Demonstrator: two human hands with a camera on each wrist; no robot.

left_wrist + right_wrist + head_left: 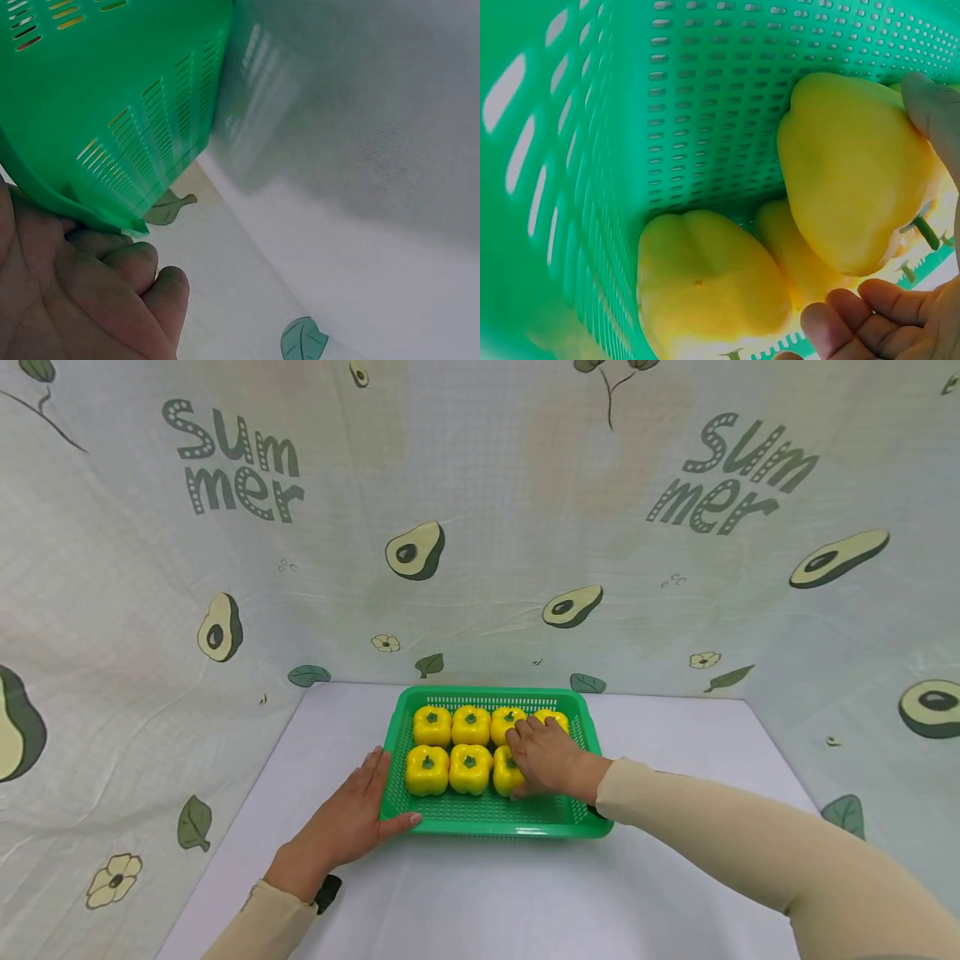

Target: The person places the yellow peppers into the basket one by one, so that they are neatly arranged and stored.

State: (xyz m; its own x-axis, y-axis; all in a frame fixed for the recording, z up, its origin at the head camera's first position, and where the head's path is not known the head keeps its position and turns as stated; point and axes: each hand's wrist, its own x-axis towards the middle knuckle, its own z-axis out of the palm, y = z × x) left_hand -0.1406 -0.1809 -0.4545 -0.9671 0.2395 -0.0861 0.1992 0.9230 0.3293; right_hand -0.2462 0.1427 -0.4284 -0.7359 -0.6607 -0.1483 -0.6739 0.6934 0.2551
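Note:
A green plastic basket (495, 828) on the table holds several yellow bell peppers (470, 768) in two rows, stems up. My right hand (551, 760) reaches in from the right and grips a bell pepper (507, 772) in the front row, thumb on its near side and fingers bent over the far side. The right wrist view shows this pepper (855, 172) tilted between thumb and fingers, beside other peppers (712, 285). At the basket's left front corner, my left hand (348, 814) rests with fingers straight along the outside and thumb at the front rim.
A white table (480, 893) lies under the basket. Behind it and at both sides hangs a pale cloth (480, 485) printed with avocados, leaves and lettering. The basket's slotted wall (697, 112) stands close beside the peppers in the right wrist view.

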